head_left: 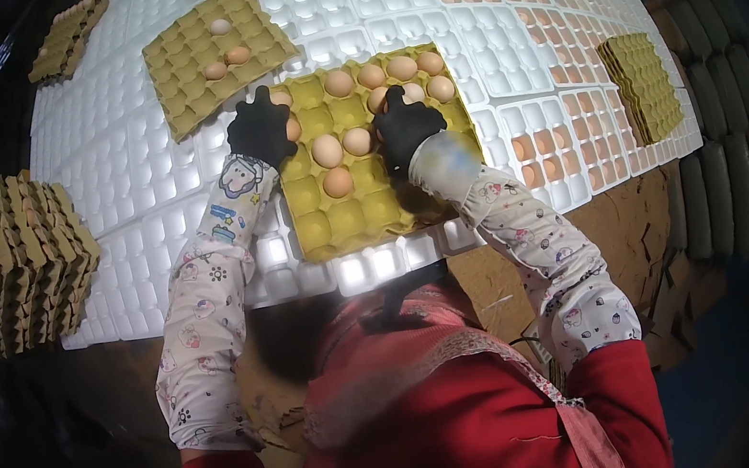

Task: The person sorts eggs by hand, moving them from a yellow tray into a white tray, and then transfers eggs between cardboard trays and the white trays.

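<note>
A yellow pulp egg tray point(372, 220) lies in front of me on white plastic trays, with several brown eggs point(327, 151) in its cups. My left hand point(258, 129), in a black glove, curls at the tray's left edge. Two eggs point(292, 129) show between its thumb and fingers, partly covered. My right hand point(409, 130), also gloved in black, is bent down over the tray's right half, beside a partly hidden egg point(379, 100). Its fingertips and anything in them are hidden.
Another pulp tray point(184, 64) with three eggs lies beyond my left hand. A tall stack of filled egg trays point(25, 257) stands at the left. White plastic trays point(128, 174) cover the table; those at the right hold brown eggs. Stacked pulp trays point(641, 87) sit at the right.
</note>
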Demonstrator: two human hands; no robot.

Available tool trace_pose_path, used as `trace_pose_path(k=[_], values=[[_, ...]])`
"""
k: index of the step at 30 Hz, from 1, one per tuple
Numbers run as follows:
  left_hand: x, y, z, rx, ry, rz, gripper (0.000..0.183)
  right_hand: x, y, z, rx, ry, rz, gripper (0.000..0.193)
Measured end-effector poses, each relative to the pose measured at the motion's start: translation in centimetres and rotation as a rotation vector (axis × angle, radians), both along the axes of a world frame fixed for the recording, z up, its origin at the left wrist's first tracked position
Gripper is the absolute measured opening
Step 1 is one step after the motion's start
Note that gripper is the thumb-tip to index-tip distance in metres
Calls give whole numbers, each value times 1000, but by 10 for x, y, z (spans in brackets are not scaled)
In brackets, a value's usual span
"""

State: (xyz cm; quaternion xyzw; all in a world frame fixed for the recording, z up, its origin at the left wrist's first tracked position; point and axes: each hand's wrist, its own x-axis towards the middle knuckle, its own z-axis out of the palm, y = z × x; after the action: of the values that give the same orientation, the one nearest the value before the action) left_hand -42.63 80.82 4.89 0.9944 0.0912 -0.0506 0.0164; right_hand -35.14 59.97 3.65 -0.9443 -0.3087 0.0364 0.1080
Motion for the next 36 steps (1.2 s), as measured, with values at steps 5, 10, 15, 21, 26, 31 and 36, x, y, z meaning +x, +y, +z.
trace_pose_path(k=[5,10,15,21,26,31,36], values=[[0,13,2,-155,8,-10,47,22,-38,18,53,121,188,36],[-6,22,-3,-382,-94,51,45,25,-98,30,1214,1452,-45,46],[6,-84,33,-1977,-121,596,40,14,-182,30,1026,943,-105,40],[87,-243,29,-1863,197,430,39,70,-277,-36,1952,1961,-285,35],[162,-317,-43,-616,-77,-220,37,129,-332,-76,918,615,-482,42],[176,-350,-59,-418,-159,-206,33,160,-329,-81,440,371,-343,45],[119,-421,-60,-897,50,-307,43,120,-401,-84,537,14,-98,29]])
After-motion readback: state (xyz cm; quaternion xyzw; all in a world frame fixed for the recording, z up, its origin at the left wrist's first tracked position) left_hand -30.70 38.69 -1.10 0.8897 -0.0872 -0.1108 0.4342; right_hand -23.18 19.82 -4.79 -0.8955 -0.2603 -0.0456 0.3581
